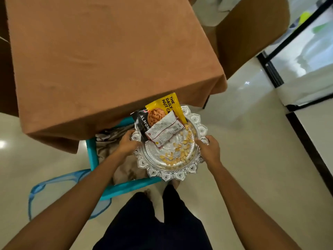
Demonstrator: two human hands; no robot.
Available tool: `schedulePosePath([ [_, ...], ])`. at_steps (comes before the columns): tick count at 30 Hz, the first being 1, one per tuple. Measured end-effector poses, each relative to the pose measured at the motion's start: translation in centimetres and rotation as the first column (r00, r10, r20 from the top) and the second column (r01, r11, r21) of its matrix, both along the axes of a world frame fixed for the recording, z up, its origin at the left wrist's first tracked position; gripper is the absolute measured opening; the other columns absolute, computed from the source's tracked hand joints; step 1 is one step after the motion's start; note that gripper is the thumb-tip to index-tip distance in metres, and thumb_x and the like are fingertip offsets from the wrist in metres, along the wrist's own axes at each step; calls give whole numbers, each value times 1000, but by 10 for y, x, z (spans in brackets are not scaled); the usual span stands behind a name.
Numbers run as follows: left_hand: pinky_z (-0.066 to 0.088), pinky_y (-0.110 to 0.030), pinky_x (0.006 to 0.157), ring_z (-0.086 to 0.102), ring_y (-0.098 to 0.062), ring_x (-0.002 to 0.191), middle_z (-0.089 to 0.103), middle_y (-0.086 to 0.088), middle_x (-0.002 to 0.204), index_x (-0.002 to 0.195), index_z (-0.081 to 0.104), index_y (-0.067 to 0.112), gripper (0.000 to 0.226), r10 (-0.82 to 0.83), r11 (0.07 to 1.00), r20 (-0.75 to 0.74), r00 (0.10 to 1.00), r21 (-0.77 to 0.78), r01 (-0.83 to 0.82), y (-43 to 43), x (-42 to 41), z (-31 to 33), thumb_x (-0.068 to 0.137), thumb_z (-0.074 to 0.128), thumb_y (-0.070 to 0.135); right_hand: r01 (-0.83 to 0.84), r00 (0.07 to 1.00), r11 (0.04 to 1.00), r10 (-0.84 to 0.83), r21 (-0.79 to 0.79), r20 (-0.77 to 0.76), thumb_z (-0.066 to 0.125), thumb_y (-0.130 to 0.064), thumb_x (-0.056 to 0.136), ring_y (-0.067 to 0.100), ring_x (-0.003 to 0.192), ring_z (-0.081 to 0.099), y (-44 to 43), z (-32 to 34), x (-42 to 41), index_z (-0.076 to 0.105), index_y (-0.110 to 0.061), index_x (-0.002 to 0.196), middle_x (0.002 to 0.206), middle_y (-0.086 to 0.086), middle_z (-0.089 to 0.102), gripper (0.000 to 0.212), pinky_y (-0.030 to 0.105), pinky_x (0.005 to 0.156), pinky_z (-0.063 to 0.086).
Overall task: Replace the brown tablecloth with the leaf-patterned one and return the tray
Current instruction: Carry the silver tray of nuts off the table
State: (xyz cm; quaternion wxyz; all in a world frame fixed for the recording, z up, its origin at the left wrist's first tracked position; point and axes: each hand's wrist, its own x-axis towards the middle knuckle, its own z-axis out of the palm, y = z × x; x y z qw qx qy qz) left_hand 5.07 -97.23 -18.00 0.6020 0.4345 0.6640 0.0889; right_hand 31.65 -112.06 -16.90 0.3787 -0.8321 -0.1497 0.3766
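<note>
A round silver tray (173, 173) with an ornate scalloped rim is held in front of me, off the table's near edge. My left hand (127, 144) grips its left rim and my right hand (209, 147) grips its right rim. On the tray lie a yellow and black almond pouch (163, 109), a white snack packet (164, 129) and several loose nuts (180, 152). The brown tablecloth (100, 56) covers the whole table and hangs over its edges. A folded patterned cloth (110, 141) lies on the blue chair below the tray; its pattern is unclear.
A blue plastic chair (93, 159) stands at the table's near edge, under my left arm. A brown upholstered chair (250, 31) stands at the table's right side. Glossy cream floor tiles (252, 134) lie to the right, with a black-framed glass door (270, 69) beyond.
</note>
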Motion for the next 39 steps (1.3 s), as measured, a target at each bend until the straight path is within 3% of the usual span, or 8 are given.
schedulePosePath([
  [4, 53, -45, 82, 62, -38, 109, 62, -18, 125, 136, 52, 13, 63, 98, 993, -55, 994, -56, -101, 16, -1, -29, 79, 65, -12, -180, 983, 981, 182, 67, -27, 77, -23, 86, -5, 82, 68, 40, -17, 8, 72, -27, 106, 91, -21, 73, 21, 11, 64, 49],
  [9, 52, -36, 68, 62, -28, 82, 65, -23, 117, 136, 51, 12, 65, 188, 977, -65, 980, -88, -193, 33, -20, -50, 79, 65, -16, -284, 954, 957, 287, 52, -81, 76, -30, 89, -4, 95, 68, 69, -43, -1, 68, -36, 116, 100, -24, 72, 29, 20, 81, 52],
  [14, 56, -45, 91, 65, -32, 106, 65, -16, 123, 133, 53, 12, 61, 141, 986, -56, 988, -77, -145, 27, -25, -63, 79, 71, -12, -250, 965, 968, 247, -23, -86, 73, -24, 91, 9, 101, 69, 61, -65, -11, 70, -25, 122, 110, -11, 74, 31, 31, 89, 53],
  [20, 51, -50, 97, 63, -33, 110, 62, -19, 128, 137, 51, 8, 61, 67, 993, 5, 998, -95, -66, 39, -25, -73, 83, 70, -11, -101, 991, 993, 95, -65, -89, 72, -17, 91, 13, 96, 67, 67, -80, -9, 68, -23, 116, 99, -14, 69, 26, 24, 76, 51],
  [24, 50, -25, 74, 59, -18, 99, 60, -5, 121, 133, 53, 13, 54, -34, 998, -43, 999, -56, 31, 33, -28, -70, 85, 71, -5, -197, 968, 966, 165, -165, -189, 72, -22, 92, 22, 103, 69, 67, -88, 1, 69, -23, 118, 113, 1, 73, 27, 40, 94, 55],
  [27, 48, -25, 72, 59, -19, 94, 63, -7, 112, 124, 55, 14, 48, -21, 1000, -60, 998, -18, 20, 26, -30, -73, 84, 70, -6, -273, 954, 943, 240, -191, -181, 73, -25, 90, 23, 102, 70, 72, -89, 5, 71, -29, 106, 103, -5, 75, 16, 43, 96, 54],
  [31, 50, -22, 69, 61, -11, 84, 65, -2, 102, 124, 55, 14, 46, 38, 999, -47, 998, -36, -40, 20, -33, -74, 85, 71, -4, -280, 952, 937, 244, -210, -183, 74, -28, 90, 21, 106, 69, 71, -87, 5, 67, -23, 125, 116, -2, 73, 36, 41, 97, 53],
  [39, 47, -35, 64, 53, -20, 65, 56, -3, 73, 129, 52, 12, 41, 11, 995, -144, 989, 98, 3, 6, -69, -44, 91, 58, -3, -51, 957, 964, 122, -260, 264, 73, -36, 84, 26, 109, 60, 57, -53, -20, 61, -22, 125, 125, 6, 60, 45, 37, 87, 49],
])
